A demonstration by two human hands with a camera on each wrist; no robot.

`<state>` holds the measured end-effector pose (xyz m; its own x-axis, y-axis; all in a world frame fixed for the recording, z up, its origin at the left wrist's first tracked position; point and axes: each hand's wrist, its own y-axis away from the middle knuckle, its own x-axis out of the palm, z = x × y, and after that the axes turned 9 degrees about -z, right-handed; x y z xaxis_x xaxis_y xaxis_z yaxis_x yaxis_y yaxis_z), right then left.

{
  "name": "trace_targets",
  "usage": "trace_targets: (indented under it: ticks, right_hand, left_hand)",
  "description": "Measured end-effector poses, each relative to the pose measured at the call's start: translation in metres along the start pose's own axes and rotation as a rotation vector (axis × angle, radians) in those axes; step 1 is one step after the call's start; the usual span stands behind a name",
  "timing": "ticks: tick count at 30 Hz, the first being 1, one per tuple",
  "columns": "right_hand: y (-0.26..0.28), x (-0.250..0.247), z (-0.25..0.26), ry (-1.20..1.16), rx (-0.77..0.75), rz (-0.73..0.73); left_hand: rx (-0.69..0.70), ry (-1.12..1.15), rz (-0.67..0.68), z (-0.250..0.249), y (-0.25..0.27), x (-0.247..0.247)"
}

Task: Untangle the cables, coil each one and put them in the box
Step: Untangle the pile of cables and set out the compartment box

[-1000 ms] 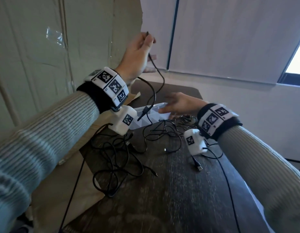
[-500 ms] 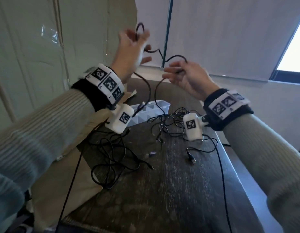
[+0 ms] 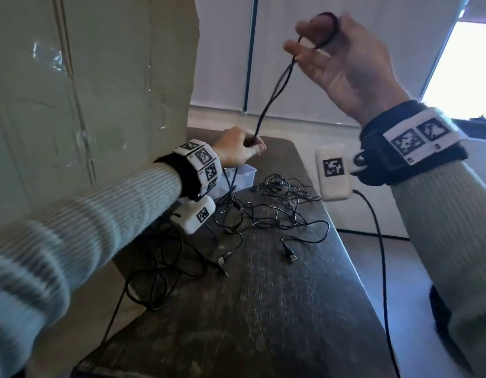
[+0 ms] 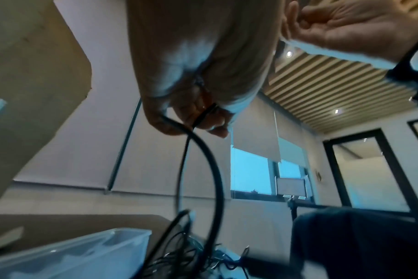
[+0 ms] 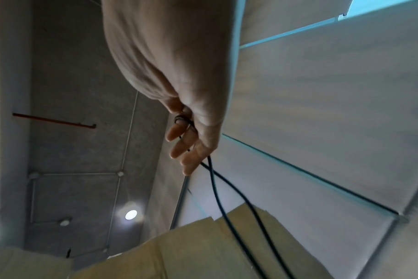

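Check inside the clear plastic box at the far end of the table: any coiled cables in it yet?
None visible. The clear box shows only bare translucent walls in the head view and left wrist view. The left hand and wristband hide part of its interior, so that part is unknown.

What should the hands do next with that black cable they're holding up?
Probably wind another turn: the right hand has the black cable looped round its fingers, two strands run down to the left hand, and more trails into the tangle on the table.

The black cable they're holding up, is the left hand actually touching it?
Touching. The left wrist view shows the left hand pinching the black cable between its fingertips, with no gap.
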<state>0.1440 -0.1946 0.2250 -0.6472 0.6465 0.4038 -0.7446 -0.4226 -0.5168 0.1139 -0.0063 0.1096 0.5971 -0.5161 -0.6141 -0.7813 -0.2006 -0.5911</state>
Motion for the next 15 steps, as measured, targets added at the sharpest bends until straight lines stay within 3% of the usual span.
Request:
trace_targets:
  ticks: [3,6,9,12,15]
  right_hand:
    - [-0.002,-0.025,0.02,-0.08,-0.111,-0.07]
    - [-0.003,-0.047,0.035,-0.175,-0.127,-0.18]
    - [0.001,-0.06,0.035,-0.103,-0.152,-0.294]
    - [0.004,-0.074,0.033,-0.052,-0.233,-0.396]
    - [0.004,-0.087,0.037,-0.07,-0.259,-0.434]
  left_hand:
    - [-0.008,-0.061,0.038,0.019,0.001,-0.003]
    - [-0.133,-0.15,0.151,0.04,0.005,-0.002]
    - [-0.158,-0.19,0.136,0.042,0.006,-0.004]
    - [-0.124,-0.376,0.152,0.036,0.006,-0.013]
    - [-0.157,-0.486,0.162,0.038,0.008,-0.021]
